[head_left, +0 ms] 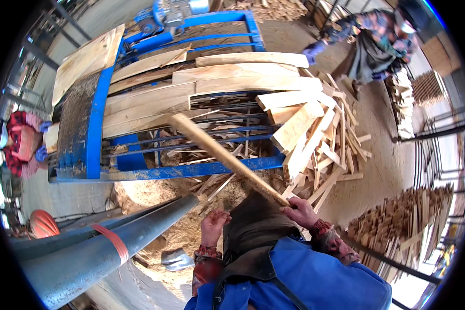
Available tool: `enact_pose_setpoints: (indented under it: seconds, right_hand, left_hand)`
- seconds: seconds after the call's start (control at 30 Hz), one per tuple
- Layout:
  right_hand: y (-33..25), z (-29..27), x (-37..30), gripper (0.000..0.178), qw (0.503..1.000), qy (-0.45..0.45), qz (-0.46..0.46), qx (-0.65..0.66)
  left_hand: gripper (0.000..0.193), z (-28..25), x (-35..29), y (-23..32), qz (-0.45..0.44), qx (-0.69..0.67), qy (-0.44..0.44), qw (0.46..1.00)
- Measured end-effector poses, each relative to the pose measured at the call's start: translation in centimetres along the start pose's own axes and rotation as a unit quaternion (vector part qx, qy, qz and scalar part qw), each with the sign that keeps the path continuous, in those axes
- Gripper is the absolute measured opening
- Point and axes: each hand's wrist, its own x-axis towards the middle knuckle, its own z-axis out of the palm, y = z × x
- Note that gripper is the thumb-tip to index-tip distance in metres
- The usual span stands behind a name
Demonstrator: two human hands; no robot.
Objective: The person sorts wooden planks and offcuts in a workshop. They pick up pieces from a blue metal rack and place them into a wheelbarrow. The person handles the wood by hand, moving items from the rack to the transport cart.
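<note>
A long, narrow wooden board slants up and to the left from my right hand, which grips its near end. The board's far end is over the blue-framed machine. My left hand is held in front of my body, apart from the board, with its fingers curled in and nothing seen in them. Several planks lie side by side across the machine's bed. Beyond my right hand, loose wooden strips form a jumbled heap at the machine's right end.
A large grey pipe with an orange band runs at the lower left, beside sawdust on the floor. One co-worker stands at the machine's left end. Another co-worker reaches toward the planks at the far right. Stacked boards stand at right.
</note>
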Motion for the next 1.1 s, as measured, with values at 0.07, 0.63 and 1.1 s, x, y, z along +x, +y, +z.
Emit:
enact_pose_setpoints:
  seconds: [0.07, 0.63, 1.1]
  right_hand:
    - [3.2, 1.3, 0.3, 0.029, 0.997, 0.043, 0.030, 0.058]
    - [10.1, 2.5, -9.7, 0.017, 0.907, 0.281, 0.120, 0.290]
    - [17.6, -5.9, -11.0, 0.028, 0.812, 0.478, 0.145, 0.301]
  left_hand:
    - [0.030, -0.8, -1.1, -0.2, -0.006, 0.006, 0.005, 1.000]
    - [0.027, 1.1, -0.4, -2.0, -0.039, 0.093, -0.110, 0.989]
    - [0.025, 5.5, 2.2, -1.9, -0.065, 0.146, -0.160, 0.974]
